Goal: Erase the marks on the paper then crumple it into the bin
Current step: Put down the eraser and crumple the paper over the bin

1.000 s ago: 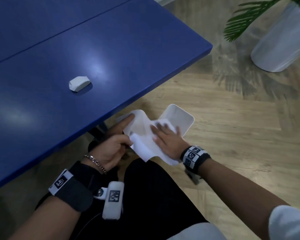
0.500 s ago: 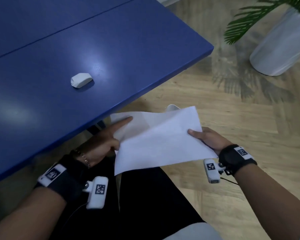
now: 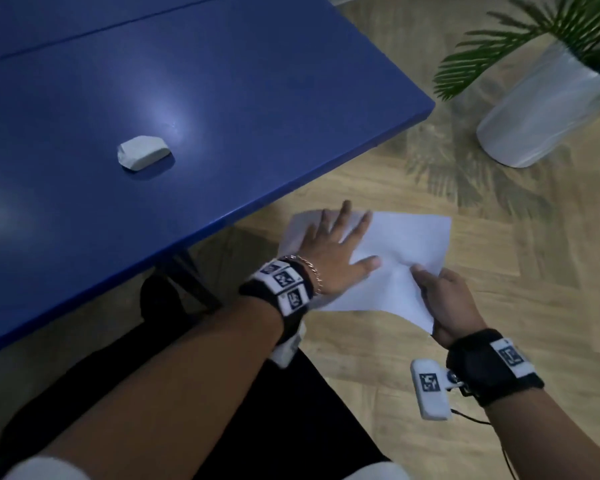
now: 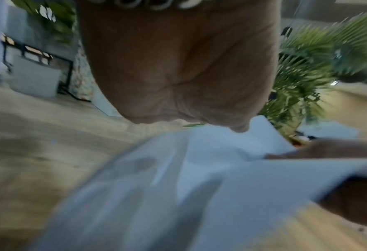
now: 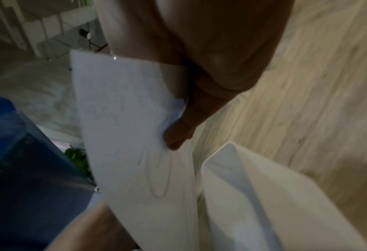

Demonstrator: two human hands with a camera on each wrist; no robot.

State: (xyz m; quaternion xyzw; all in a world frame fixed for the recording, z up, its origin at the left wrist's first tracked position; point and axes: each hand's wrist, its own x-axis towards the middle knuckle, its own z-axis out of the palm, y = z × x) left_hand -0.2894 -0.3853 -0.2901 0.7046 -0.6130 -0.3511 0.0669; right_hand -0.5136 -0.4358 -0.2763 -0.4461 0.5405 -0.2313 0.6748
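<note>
You have one sheet of paper, one eraser and one bin in play. The eraser lies alone on the blue table, well apart from both your hands. The paper is off the table, held over the wooden floor just beyond the table's near edge.

Your left hand lies flat on top of the sheet, fingers straight and spread, thumb out to the side; it presses rather than grasps. Your right hand has its fingers curled around the sheet's near corner, thumb on top, and the paper creases where you pinch it. In the right wrist view faint pencil loops show on the sheet, and the white bin stands just beside and below it. One potted plant stands on the floor to the right.

Half a second ago your left hand was under the sheet's left edge with the index finger pointing out; now it is on top with the palm down. Your right hand gripped the right edge then; now it holds the near corner, closer to you. The eraser has not moved.
</note>
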